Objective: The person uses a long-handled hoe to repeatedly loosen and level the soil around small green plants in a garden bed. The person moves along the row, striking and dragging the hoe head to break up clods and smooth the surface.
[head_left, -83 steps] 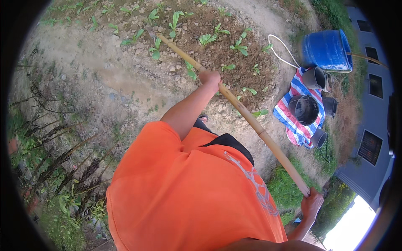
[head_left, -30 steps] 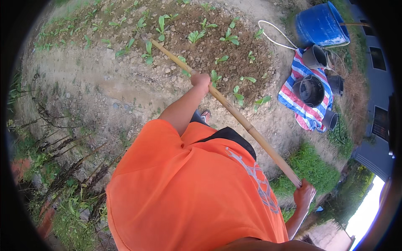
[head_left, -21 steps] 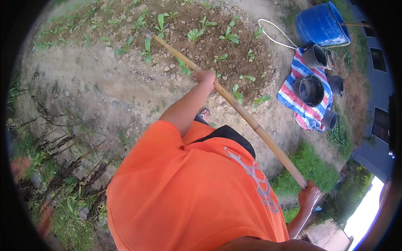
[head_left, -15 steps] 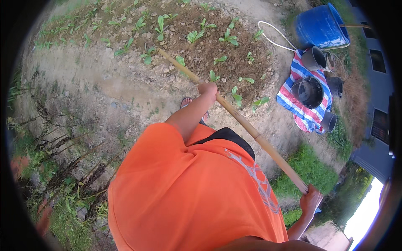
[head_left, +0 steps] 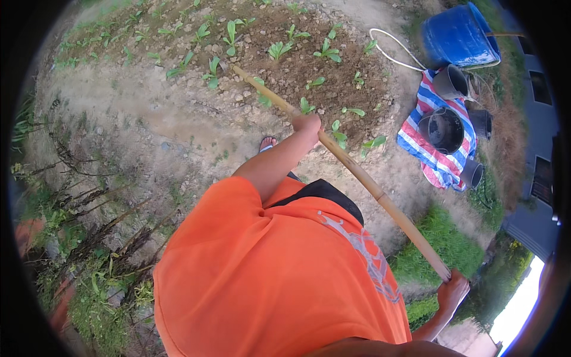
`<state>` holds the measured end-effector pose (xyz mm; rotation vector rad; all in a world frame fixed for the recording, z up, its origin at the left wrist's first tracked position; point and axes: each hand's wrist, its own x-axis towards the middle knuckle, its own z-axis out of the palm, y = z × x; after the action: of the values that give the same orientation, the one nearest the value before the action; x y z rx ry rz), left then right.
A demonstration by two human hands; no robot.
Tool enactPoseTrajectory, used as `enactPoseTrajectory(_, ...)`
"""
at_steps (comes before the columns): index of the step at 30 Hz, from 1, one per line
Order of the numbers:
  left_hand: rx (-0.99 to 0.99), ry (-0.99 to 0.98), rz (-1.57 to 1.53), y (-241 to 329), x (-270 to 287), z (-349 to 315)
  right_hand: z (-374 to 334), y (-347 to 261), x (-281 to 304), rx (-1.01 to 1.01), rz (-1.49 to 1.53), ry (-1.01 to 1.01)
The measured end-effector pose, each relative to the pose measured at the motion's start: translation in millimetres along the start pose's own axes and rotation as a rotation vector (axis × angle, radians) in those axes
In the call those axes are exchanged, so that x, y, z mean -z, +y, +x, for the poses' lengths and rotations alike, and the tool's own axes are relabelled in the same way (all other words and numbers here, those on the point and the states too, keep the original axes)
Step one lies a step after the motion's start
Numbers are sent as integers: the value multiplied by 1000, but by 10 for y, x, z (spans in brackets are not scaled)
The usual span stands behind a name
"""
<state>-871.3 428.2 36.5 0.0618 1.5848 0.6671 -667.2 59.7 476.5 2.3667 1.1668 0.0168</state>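
A long bamboo pole (head_left: 380, 195) runs slantwise in front of my body, from the planted soil at the far end down to the lower right. My left hand (head_left: 307, 124) is wrapped round it in the upper part, with the arm stretched forward. Near the pole's close end, my right hand (head_left: 453, 290) is closed on it, low at my right side. The pole's far tip lies among leafy green seedlings (head_left: 278, 50); whether a tool head is fixed there I cannot make out.
At the right, a striped plastic sheet (head_left: 410, 135) bears several dark buckets (head_left: 441, 130). Behind it a big blue tub (head_left: 455, 37) lies tilted beside a white hose loop (head_left: 397, 43). Dry stalks and weeds (head_left: 113, 238) grow at the left; my sandalled foot (head_left: 267, 143) stands on bare earth.
Both hands and the bamboo pole have shifted a little to the right and back toward me. The pole's far tip has moved slightly right over the soil.
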Motion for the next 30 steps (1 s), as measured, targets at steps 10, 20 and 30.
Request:
enactPoseTrajectory(10, 60, 1, 58, -93, 193, -34, 58, -37, -33, 38, 0, -48)
enactPoseTrajectory(20, -1, 0, 36, -110, 113, 12, 50, -55, 170, 80, -8, -16)
enactPoseTrajectory(30, -20, -104, -76, 57, -261, -723, 11, 366, 361, -28, -68, -64)
